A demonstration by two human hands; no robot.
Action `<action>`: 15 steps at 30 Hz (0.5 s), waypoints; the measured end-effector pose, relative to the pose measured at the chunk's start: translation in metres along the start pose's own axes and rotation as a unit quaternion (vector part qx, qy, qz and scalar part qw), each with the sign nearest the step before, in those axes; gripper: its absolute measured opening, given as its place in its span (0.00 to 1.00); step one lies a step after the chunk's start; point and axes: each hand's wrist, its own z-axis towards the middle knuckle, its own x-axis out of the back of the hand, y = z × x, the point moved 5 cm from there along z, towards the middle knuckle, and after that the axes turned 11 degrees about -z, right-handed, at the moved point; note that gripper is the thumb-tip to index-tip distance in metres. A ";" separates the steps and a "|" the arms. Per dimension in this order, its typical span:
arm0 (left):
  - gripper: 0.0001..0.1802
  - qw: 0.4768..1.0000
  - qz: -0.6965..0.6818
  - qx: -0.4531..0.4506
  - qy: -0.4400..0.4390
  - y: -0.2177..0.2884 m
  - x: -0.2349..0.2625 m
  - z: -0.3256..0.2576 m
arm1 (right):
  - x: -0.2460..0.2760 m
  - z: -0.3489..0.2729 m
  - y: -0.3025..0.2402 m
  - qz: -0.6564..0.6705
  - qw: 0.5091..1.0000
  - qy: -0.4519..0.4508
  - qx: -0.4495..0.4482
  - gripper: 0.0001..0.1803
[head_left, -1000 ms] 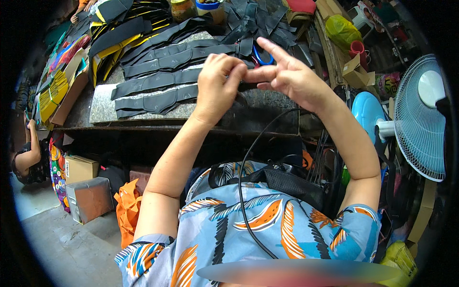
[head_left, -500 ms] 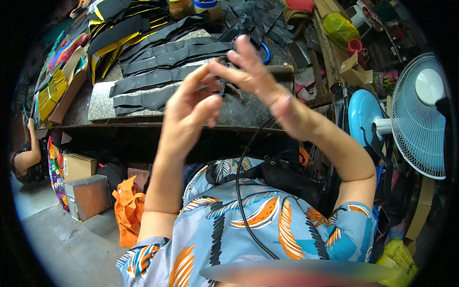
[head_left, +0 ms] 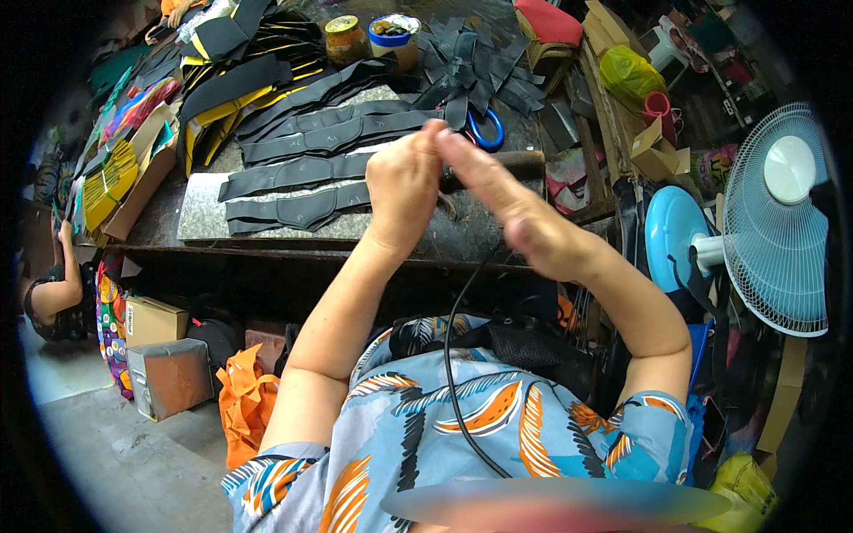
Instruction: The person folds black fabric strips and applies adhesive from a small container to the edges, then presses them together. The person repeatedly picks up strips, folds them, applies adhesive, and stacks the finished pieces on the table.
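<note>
My left hand [head_left: 402, 191] is raised above the near edge of the workbench, its back showing and its fingers bent out of view. My right hand [head_left: 524, 204] meets it at the fingertips, fingers stretched straight and together, slightly blurred; I see nothing held in it. Beneath and beyond them, several dark grey shaped strips [head_left: 311, 169] lie side by side on a pale speckled slab [head_left: 203, 209]. Just past my fingertips is a blue ring-shaped handle [head_left: 486, 131]. A tangle of dark strips [head_left: 471, 67] lies behind it.
Black-and-yellow pieces [head_left: 253, 84] are piled at the bench's far left. Two tubs, one yellowish [head_left: 345, 40] and one blue-rimmed [head_left: 394, 43], stand at the back. A fan [head_left: 773, 218] is at my right. Boxes [head_left: 169, 377] and an orange bag [head_left: 246, 404] sit at left; another person's arm [head_left: 64, 280] shows.
My hands have come together at the fingertips; they were crossing loosely with fingers apart. The left hand has moved right and turned its back up. The whole view has shifted slightly.
</note>
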 end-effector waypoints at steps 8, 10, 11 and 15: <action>0.20 0.962 0.077 0.064 -0.255 -0.016 -0.053 0.012 | 0.057 -0.067 0.022 0.062 0.980 0.141 -0.129 0.59; 0.16 0.953 0.142 -0.005 -0.266 -0.032 -0.062 0.038 | 0.077 -0.093 0.020 0.035 0.968 0.195 -0.153 0.59; 0.10 0.948 0.162 -0.062 -0.266 -0.040 -0.065 0.050 | 0.083 -0.107 0.017 0.031 0.963 0.212 -0.161 0.58; 0.20 0.882 0.397 -0.176 -0.180 -0.080 -0.076 0.094 | 0.093 -0.159 0.006 0.009 0.952 0.219 -0.212 0.58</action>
